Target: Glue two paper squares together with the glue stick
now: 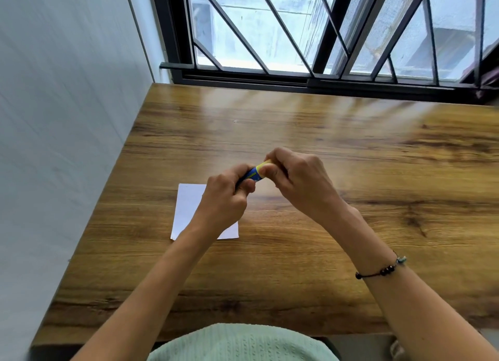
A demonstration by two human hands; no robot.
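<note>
A blue and yellow glue stick (255, 173) is held level above the wooden table (324, 144), between both hands. My left hand (224, 198) grips its blue body. My right hand (297, 177) closes its fingertips on the yellow end. White paper (186, 209) lies flat on the table under my left hand and wrist, which hide part of it. I cannot tell whether it is one sheet or two stacked.
A white wall (67, 117) runs along the table's left edge. A barred window (324, 36) stands behind the far edge. My right wrist wears a bead bracelet (383, 270). Bare wood stretches to the right and far side.
</note>
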